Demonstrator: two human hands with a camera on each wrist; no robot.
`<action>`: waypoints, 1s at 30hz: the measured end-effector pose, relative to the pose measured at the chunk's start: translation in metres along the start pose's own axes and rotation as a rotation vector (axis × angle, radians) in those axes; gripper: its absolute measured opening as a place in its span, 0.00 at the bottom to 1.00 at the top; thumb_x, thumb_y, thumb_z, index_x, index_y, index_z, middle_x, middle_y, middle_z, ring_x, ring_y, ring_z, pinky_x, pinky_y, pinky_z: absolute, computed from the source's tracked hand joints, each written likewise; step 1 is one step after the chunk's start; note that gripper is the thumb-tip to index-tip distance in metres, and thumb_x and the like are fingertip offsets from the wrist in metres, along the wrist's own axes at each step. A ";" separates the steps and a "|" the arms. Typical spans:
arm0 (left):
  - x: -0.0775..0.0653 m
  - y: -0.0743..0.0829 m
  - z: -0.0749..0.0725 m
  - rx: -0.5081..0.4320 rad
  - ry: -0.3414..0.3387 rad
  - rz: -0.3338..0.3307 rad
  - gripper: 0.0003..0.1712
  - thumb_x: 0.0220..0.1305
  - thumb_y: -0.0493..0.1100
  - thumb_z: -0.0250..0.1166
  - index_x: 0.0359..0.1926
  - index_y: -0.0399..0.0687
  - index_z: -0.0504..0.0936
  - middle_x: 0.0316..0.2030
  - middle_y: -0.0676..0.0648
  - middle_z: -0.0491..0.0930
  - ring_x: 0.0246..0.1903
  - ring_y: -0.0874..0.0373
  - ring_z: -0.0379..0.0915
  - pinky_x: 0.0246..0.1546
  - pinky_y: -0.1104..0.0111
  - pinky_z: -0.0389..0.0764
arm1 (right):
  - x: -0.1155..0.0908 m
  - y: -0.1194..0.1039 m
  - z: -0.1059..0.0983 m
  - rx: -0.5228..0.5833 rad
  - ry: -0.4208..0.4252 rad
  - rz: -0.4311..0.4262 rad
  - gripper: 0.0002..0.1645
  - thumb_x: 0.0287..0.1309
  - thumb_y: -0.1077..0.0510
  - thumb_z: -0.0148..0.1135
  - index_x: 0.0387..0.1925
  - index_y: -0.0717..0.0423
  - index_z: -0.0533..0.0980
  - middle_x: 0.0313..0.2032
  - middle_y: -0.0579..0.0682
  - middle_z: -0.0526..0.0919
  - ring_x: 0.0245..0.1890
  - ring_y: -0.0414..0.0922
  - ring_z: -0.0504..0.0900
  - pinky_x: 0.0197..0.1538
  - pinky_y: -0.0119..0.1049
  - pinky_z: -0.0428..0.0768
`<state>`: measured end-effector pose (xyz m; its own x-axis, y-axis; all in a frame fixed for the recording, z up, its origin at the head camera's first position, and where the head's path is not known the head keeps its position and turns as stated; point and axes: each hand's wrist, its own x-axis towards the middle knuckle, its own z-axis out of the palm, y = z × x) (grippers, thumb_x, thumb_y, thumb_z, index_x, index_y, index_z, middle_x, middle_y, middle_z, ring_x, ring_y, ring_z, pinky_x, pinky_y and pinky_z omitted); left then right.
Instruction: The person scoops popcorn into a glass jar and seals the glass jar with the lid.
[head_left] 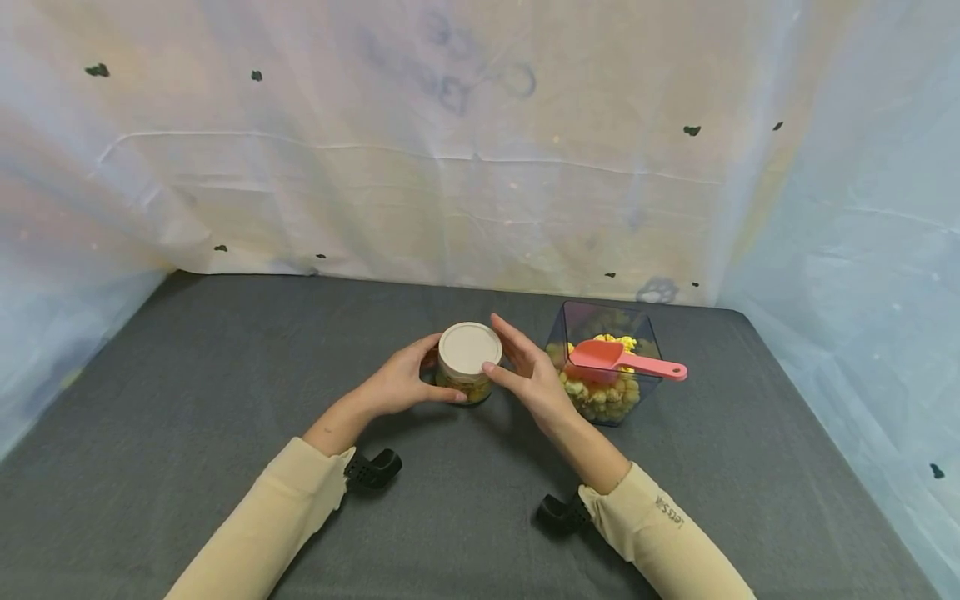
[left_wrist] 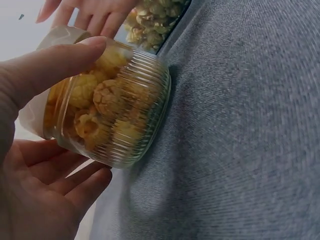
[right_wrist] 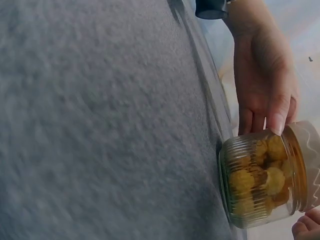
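A ribbed glass jar (head_left: 468, 387) of round yellow-brown popcorn stands on the grey cloth, capped by a cream lid (head_left: 469, 347). My left hand (head_left: 401, 379) holds the jar from the left; its thumb lies along the near side and the other fingers curve behind. On the opposite side, my right hand (head_left: 531, 379) is beside the lid, its thumb tip right at the rim and its fingers extended. The left wrist view shows the popcorn (left_wrist: 107, 97) through the glass. In the right wrist view only a few right fingertips (right_wrist: 307, 227) appear, just below the lid.
To the right stands a clear, dark-tinted square bin (head_left: 573, 321) with popcorn inside. A pink scoop (head_left: 600, 354) lies in it, its handle sticking out over the right rim. A pale patterned curtain (head_left: 450, 208) hangs behind the table (head_left: 247, 358).
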<state>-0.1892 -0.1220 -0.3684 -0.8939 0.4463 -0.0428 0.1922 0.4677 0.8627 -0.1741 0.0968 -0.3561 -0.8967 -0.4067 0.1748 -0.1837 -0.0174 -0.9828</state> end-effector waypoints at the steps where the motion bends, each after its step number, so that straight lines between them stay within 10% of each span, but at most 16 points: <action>1: 0.000 -0.001 0.000 0.000 -0.004 -0.009 0.54 0.52 0.49 0.75 0.72 0.38 0.54 0.66 0.37 0.65 0.64 0.42 0.63 0.63 0.48 0.66 | 0.001 0.000 -0.001 -0.008 -0.005 -0.011 0.39 0.63 0.68 0.56 0.73 0.61 0.53 0.74 0.56 0.53 0.74 0.51 0.49 0.75 0.50 0.47; 30: 0.005 -0.007 0.003 -0.093 -0.011 -0.046 0.55 0.52 0.46 0.75 0.72 0.37 0.53 0.69 0.36 0.60 0.67 0.43 0.60 0.64 0.56 0.68 | 0.009 -0.003 -0.003 -0.155 -0.025 0.037 0.37 0.57 0.70 0.62 0.68 0.65 0.62 0.68 0.62 0.60 0.70 0.57 0.58 0.72 0.52 0.56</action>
<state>-0.1938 -0.1204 -0.3765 -0.8961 0.4350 -0.0885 0.1124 0.4152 0.9028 -0.1824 0.0958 -0.3515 -0.8938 -0.4275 0.1356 -0.2130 0.1385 -0.9672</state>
